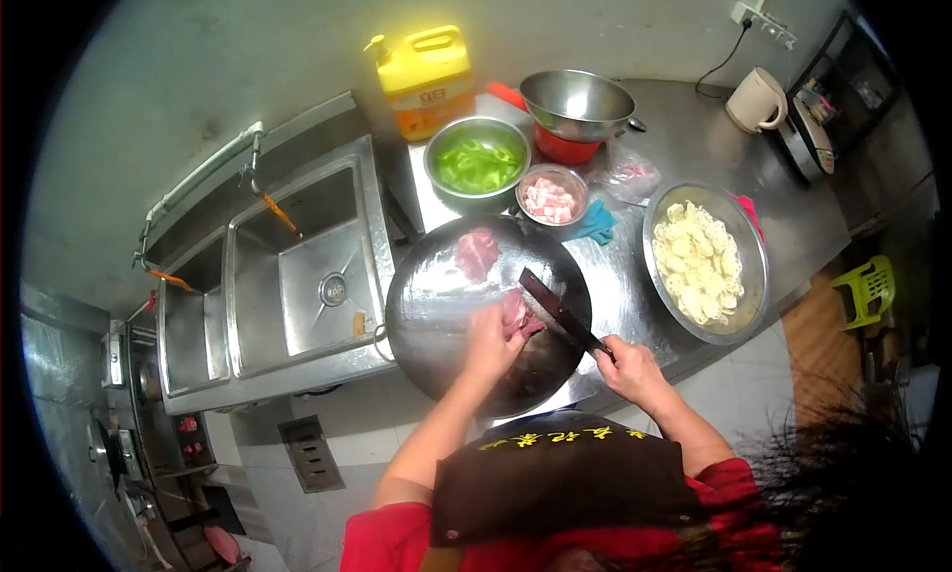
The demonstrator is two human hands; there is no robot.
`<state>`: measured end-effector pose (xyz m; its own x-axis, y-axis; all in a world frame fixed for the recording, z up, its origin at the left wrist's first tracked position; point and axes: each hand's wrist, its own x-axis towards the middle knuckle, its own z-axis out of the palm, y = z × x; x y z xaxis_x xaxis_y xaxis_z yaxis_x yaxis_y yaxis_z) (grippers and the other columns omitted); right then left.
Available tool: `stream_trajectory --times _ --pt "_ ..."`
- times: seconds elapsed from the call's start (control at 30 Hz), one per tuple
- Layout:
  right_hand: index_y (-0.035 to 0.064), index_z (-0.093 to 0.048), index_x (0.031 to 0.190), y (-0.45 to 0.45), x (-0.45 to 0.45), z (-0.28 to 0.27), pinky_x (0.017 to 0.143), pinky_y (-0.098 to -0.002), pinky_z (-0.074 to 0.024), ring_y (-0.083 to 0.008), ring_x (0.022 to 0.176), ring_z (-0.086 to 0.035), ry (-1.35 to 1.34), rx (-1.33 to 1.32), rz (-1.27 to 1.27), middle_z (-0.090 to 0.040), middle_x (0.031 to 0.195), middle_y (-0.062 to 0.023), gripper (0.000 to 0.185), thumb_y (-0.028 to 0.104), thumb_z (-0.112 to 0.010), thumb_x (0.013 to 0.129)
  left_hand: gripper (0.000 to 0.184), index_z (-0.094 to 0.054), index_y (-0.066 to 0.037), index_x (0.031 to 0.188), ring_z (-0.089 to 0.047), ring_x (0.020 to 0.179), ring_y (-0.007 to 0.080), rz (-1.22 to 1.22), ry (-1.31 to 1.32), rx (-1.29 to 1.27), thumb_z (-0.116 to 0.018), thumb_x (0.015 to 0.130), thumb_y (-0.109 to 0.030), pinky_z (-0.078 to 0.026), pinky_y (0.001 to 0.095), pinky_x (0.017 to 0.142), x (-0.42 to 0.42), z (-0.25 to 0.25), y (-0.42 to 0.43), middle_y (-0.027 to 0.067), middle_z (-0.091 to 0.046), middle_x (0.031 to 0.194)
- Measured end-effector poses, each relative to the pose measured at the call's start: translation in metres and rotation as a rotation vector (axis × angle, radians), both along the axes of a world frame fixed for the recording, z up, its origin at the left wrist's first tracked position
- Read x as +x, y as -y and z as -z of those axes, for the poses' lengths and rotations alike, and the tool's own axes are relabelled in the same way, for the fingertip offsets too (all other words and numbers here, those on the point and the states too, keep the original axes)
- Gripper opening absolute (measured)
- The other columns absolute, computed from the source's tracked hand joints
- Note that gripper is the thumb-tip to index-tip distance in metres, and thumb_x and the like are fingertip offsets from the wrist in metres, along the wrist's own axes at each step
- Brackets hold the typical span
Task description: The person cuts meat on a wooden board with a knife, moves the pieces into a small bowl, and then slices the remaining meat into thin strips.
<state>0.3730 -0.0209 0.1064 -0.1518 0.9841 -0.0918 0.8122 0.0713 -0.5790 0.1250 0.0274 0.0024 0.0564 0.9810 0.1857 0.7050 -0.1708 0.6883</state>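
Observation:
On the round dark board [426,304], my left hand [491,344] has its fingers closed on a piece of raw meat [516,312]. My right hand [631,369] grips the handle of a dark cleaver [555,308], whose blade lies just right of that meat. Another pink piece of meat [477,254] rests farther back on the board. Behind the board stand a steel bowl of green pepper strips [477,166] and a smaller bowl of cut meat [550,197]. A blue cloth [596,223] lies beside the smaller bowl.
A large bowl of pale slices [700,265] stands at the right. Behind are a yellow jug [426,81], an empty steel bowl [579,101] over a red one [565,148], and a kettle [757,101]. Steel sinks [322,245] adjoin the board's left. A green stool [869,292] is far right.

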Motion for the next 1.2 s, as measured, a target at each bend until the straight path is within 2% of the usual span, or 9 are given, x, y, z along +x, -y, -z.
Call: stream_trajectory --times 0.1,0.23,0.43,0.53,0.63,0.73,0.83,0.93,1.2 --pt "0.0051 -0.062 0.096 0.001 0.006 0.009 0.067 -0.0524 -0.0514 -0.0449 0.073 -0.065 -0.018 0.007 0.016 -0.064 0.072 -0.0234 0.017 0.022 -0.06 0.091 0.029 -0.054 -0.004 0.092 -0.059 0.077 0.0257 -0.076 0.22 -0.304 -0.075 0.076 -0.014 -0.049 0.0347 0.074 -0.002 -0.012 -0.002 0.0103 -0.062 0.087" --pt "0.0042 -0.062 0.095 0.003 0.012 0.013 0.067 -0.0527 -0.0512 -0.0459 0.073 -0.064 -0.023 -0.005 0.032 -0.064 0.072 -0.0244 0.018 0.021 -0.06 0.091 0.025 -0.051 -0.005 0.092 -0.055 0.079 0.0068 -0.155 0.802 -0.329 -0.072 0.078 -0.002 -0.046 0.0223 0.069 -0.008 -0.009 0.004 0.0006 -0.06 0.088" --pt "0.0036 -0.062 0.094 0.004 0.014 0.009 0.067 -0.0523 -0.0511 -0.046 0.073 -0.064 -0.037 -0.014 0.045 -0.063 0.071 -0.0246 0.017 0.02 -0.06 0.091 0.017 -0.055 -0.005 0.099 -0.057 0.082 0.0087 -0.186 0.969 -0.394 -0.067 0.086 -0.001 -0.048 0.0233 0.073 -0.015 -0.006 0.013 0.0023 -0.063 0.092" --pt "0.0045 -0.064 0.097 0.004 0.012 0.009 0.067 -0.051 -0.0522 -0.0443 0.072 -0.065 -0.021 0.004 0.012 -0.064 0.071 -0.0241 0.016 0.019 -0.06 0.09 0.017 -0.059 -0.004 0.102 -0.059 0.085 0.0087 -0.187 0.656 -0.291 -0.068 0.087 -0.004 -0.048 0.0238 0.075 -0.022 0.013 0.015 0.0025 -0.065 0.096" --pt "0.0068 -0.067 0.102 0.005 0.008 0.007 0.067 -0.0483 -0.0539 -0.0406 0.073 -0.067 0.014 0.041 -0.04 -0.066 0.074 -0.0222 0.018 0.017 -0.061 0.089 0.018 -0.062 -0.004 0.1 -0.063 0.088 0.0152 -0.23 0.601 -0.28 -0.071 0.086 -0.007 -0.051 0.0292 0.078 -0.017 0.004 0.019 0.0048 -0.066 0.095" --pt "0.0092 -0.067 0.109 0.007 0.003 0.008 0.066 -0.0456 -0.0555 -0.0361 0.073 -0.069 0.057 0.139 -0.136 -0.069 0.079 -0.0194 0.023 0.016 -0.062 0.087 0.021 -0.064 -0.002 0.101 -0.061 0.1 0.031 -0.172 0.038 0.266 -0.071 0.083 -0.009 -0.048 0.0396 0.091 -0.015 -0.007 0.018 0.0157 -0.065 0.103" --pt "0.0099 -0.064 0.117 0.011 0.0 0.014 0.064 -0.0444 -0.0565 -0.0333 0.071 -0.069 0.096 0.202 -0.251 -0.07 0.081 -0.0158 0.033 0.015 -0.064 0.085 0.027 -0.064 -0.003 0.102 -0.059 0.101 0.0384 -0.002 0.117 0.205 -0.074 0.076 -0.006 -0.049 0.0424 0.089 -0.018 -0.001 0.014 0.0172 -0.064 0.105" --pt "0.0093 -0.063 0.119 0.013 -0.007 0.002 0.062 -0.0444 -0.0563 -0.0336 0.067 -0.067 0.195 0.185 -0.334 -0.067 0.077 -0.0145 0.035 0.016 -0.065 0.085 0.03 -0.065 -0.001 0.104 -0.055 0.107 0.0388 0.041 0.001 0.162 -0.07 0.076 -0.01 -0.047 0.0454 0.09 -0.019 0.008 0.021 0.02 -0.061 0.109" --pt "0.0075 -0.057 0.127 0.0 -0.01 -0.006 0.063 -0.0447 -0.0554 -0.0338 0.071 -0.068 0.355 0.115 -0.44 -0.064 0.081 -0.0175 0.04 0.016 -0.061 0.088 0.049 -0.063 -0.005 0.12 -0.055 0.113 0.0371 0.067 0.069 0.178 -0.07 0.071 -0.006 -0.044 0.0451 0.101 -0.016 0.01 0.022 0.0158 -0.062 0.12"
